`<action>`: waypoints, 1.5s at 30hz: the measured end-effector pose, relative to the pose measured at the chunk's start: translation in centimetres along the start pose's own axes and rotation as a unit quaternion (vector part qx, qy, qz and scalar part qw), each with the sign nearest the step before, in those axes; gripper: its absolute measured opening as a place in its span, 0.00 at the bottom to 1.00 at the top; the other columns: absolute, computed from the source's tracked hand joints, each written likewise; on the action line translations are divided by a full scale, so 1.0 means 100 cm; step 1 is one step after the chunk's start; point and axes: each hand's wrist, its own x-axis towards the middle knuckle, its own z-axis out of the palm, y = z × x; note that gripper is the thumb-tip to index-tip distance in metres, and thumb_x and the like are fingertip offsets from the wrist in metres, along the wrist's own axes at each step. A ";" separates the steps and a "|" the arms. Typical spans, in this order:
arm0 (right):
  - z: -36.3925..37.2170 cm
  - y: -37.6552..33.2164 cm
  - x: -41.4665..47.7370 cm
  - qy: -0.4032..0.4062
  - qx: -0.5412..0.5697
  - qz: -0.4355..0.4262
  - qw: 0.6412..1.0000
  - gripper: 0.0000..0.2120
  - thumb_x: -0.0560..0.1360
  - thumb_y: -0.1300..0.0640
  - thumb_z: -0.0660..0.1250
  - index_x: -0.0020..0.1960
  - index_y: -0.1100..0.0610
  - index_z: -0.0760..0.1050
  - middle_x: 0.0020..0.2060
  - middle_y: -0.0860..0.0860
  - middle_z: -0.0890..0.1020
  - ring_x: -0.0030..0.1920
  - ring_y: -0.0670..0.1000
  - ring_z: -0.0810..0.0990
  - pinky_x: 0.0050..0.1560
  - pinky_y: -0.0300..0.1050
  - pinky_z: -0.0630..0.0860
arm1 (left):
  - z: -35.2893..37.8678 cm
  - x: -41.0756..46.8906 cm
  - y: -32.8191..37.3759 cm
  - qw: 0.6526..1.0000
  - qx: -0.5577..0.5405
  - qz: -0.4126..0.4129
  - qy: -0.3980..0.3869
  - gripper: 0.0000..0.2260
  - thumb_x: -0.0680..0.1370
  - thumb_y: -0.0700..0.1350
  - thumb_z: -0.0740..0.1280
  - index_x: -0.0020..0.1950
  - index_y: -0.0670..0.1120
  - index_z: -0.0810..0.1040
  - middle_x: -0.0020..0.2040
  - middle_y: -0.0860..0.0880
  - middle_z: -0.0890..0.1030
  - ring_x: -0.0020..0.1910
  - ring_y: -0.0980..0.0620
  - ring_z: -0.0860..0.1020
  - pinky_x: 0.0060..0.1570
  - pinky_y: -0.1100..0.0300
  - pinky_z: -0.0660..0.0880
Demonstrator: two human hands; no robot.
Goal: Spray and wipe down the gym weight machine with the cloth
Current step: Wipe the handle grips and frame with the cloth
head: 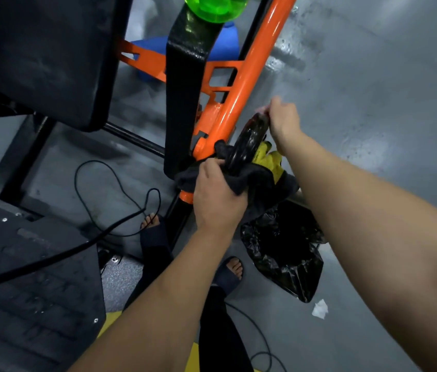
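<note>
The dark cloth is gripped in the curled fingers of the left hand and pressed against the lower edge of the black weight plate. The plate's upper rim is pinched by the right hand. The plate is seen just beside the orange frame tube; a green spray bottle is seen higher up.

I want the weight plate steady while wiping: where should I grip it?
Upper rim of the weight plate, from the right, as the right hand does: it stands on edge beside the orange bar, while the left hand and its cloth cover the lower part.
</note>
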 end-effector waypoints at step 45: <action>0.019 0.006 -0.075 0.016 -0.107 -0.382 0.918 0.17 0.73 0.52 0.61 0.29 0.59 0.77 0.33 0.49 0.75 0.44 0.50 0.73 0.58 0.50 0.71 | 0.005 -0.013 -0.024 0.998 -0.040 -0.033 -0.045 0.25 0.71 0.44 0.75 0.66 0.45 0.70 0.62 0.49 0.73 0.62 0.48 0.73 0.58 0.53 0.74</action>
